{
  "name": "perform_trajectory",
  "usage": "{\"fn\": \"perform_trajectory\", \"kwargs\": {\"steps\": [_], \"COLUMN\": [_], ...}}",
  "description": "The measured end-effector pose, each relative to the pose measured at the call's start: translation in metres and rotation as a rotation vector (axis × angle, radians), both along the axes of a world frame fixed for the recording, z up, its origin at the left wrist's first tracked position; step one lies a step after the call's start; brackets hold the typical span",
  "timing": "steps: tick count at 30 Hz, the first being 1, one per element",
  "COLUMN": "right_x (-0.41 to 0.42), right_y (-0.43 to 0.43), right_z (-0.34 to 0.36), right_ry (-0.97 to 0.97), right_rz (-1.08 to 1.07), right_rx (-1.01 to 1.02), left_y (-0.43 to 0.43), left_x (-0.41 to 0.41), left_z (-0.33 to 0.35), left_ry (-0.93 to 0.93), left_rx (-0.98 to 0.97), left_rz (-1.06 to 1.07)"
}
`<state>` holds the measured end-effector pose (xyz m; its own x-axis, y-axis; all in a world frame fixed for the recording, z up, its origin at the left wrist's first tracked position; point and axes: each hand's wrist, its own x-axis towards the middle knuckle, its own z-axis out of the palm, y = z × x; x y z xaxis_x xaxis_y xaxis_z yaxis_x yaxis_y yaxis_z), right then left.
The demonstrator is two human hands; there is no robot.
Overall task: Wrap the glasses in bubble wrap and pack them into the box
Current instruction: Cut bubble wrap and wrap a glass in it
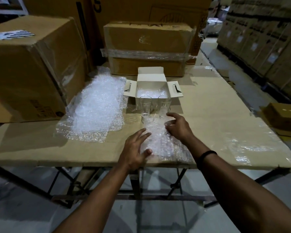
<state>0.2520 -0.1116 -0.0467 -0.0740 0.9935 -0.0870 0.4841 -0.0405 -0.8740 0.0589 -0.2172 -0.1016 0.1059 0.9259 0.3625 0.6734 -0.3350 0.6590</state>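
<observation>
Both hands, left hand (pixel 136 149) and right hand (pixel 178 126), press a bubble wrap sheet (pixel 160 142) flat near the counter's (pixel 225 115) front edge, fingers spread wide, holding nothing. A glass (pixel 145 117) lies at its far end, probably ready for rolling.

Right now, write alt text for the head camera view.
Two bare hands, left hand and right hand, press on a bubble wrap sheet around a glass on a cardboard-covered table. Beyond stand two bare glasses before an open white box; a bubble wrap pile lies left.

Counts on the table
Three glasses: two standing (pixel 145 103) (pixel 164 102), one (pixel 145 117) lying in wrap at frame centre; one open white box (pixel 151 78); two hands (pixel 136 149) (pixel 178 126).
</observation>
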Motion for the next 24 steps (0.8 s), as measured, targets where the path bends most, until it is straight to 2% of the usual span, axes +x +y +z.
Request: {"fn": "perform_trajectory", "kwargs": {"steps": [2,5,8,11,14,16,18,20,24], "right_x": [0.013,0.029,0.036,0.039,0.038,0.036,0.036,0.036,0.033], "right_y": [0.0,0.0,-0.008,-0.015,-0.02,-0.021,-0.021,-0.019,-0.01], "right_z": [-0.001,-0.009,-0.016,-0.026,-0.03,-0.032,-0.031,-0.027,-0.015], "right_ry": [-0.097,-0.35,-0.478,-0.751,-0.828,-0.908,-0.915,-0.876,-0.873], "right_rz": [0.009,0.018,0.022,-0.01,0.045,0.165,0.182,0.139,0.225], "right_rx": [0.036,0.074,0.038,0.266,0.431,0.36,0.299,0.304,0.396], "left_y": [0.008,0.014,0.015,0.013,0.012,0.014,0.017,0.019,0.025], "left_x": [0.001,0.009,0.013,0.016,0.018,0.018,0.021,0.024,0.016], "left_z": [0.0,-0.002,-0.003,0.003,0.013,0.019,0.024,0.029,0.037], "left_ry": [0.077,0.288,0.329,0.421,0.46,0.52,0.572,0.53,0.204], "left_rx": [-0.107,-0.298,-0.321,-0.299,-0.322,-0.384,-0.442,-0.46,-0.39], "left_rz": [0.044,0.087,0.123,0.231,0.369,0.391,0.345,0.301,0.296]}}
